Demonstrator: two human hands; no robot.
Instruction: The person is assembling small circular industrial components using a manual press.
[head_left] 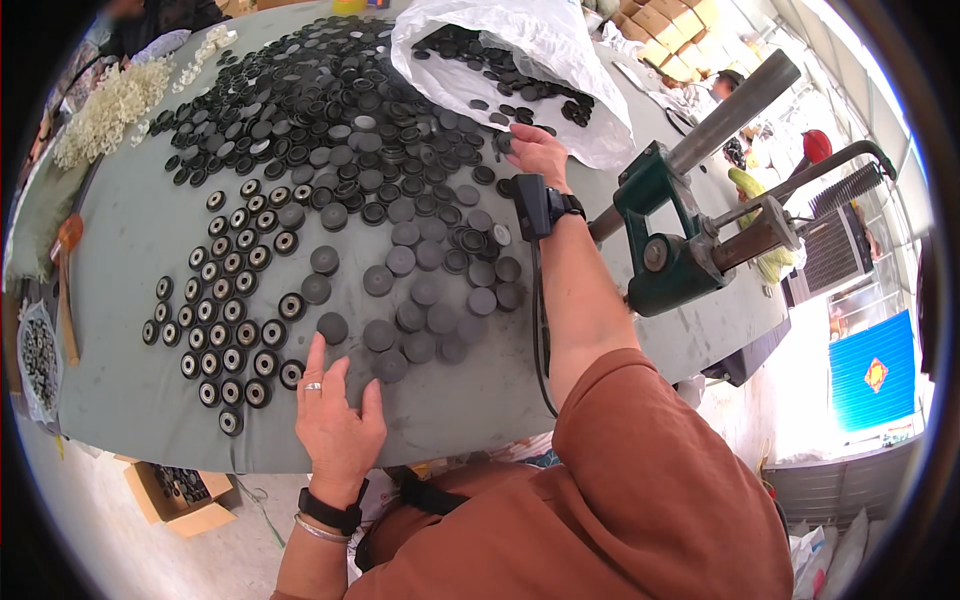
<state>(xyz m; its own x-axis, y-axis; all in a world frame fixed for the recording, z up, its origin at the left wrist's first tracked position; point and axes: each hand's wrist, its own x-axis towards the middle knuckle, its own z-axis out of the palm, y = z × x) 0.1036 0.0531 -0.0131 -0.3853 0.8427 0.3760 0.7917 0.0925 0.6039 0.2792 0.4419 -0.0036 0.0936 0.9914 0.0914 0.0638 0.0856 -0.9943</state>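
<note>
My left hand (340,420) is over the near part of the table with its fingers apart. Its index fingertip touches the edge of a flat black round cap (332,327). Left of it lie several black rollers with metal centres (232,334), standing close together in rows. My right hand (541,158) is stretched out to the mouth of a white plastic bag (590,110). Its fingers close around a small dark round cap (503,143), partly hidden. Between the hands, more black caps (424,288) lie face up, some stacked.
A large heap of black caps (330,90) covers the far table. A green hand press (660,235) with a metal lever stands right of my right forearm. A wooden-handled tool (68,290) lies at the left edge. A cardboard box (180,498) of black parts sits on the floor.
</note>
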